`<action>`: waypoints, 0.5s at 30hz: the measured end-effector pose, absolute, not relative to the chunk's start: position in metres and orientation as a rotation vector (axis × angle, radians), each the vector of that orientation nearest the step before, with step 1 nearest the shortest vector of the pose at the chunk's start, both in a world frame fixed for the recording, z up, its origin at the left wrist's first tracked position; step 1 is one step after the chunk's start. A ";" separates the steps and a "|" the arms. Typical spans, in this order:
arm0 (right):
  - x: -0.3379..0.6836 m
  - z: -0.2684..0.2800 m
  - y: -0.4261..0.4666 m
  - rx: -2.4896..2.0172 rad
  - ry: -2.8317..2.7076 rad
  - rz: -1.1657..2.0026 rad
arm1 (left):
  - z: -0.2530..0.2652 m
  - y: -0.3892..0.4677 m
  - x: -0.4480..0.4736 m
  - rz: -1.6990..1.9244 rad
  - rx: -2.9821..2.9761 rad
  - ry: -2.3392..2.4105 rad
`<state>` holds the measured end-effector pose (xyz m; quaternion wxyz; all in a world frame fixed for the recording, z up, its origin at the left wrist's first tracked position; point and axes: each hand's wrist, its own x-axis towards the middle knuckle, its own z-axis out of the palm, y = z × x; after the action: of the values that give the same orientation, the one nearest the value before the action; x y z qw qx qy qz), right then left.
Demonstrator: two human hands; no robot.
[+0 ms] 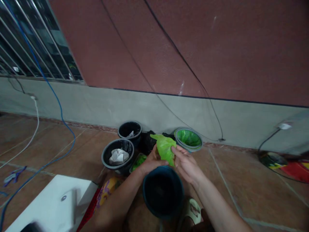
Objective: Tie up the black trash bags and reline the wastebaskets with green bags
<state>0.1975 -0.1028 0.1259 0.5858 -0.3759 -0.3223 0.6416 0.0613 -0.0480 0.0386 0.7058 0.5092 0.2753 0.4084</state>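
Observation:
A thin, crumpled green plastic bag point(164, 146) is stretched between my two hands. My left hand point(153, 161) grips its left side, and my right hand point(184, 159) pinches its right edge with the thumb on top. Just below them stands a dark bucket-like bin point(163, 193), its inside in shadow. Behind my right hand is a bin lined with a green bag point(189, 138). Near my left wrist, more green plastic point(139, 161) shows in a small container, partly covered by the forearm.
Two black-lined bins stand left, one with white crumpled paper point(118, 156), the other point(130, 130) behind it. A black bag point(147, 143) lies between bins by the wall. A white box-like object point(58, 203), blue hose point(61, 112) and purple-handled tool point(14, 176) are left. A slipper point(194, 211) shows below.

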 end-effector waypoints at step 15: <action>0.266 0.019 -0.162 -1.499 -1.634 1.013 | 0.013 -0.059 0.055 0.727 0.507 0.933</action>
<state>0.2659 -0.1623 0.0189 0.3445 -0.5773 -0.6293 0.3899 0.0547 -0.0591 0.0130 0.7999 0.2365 0.4351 0.3390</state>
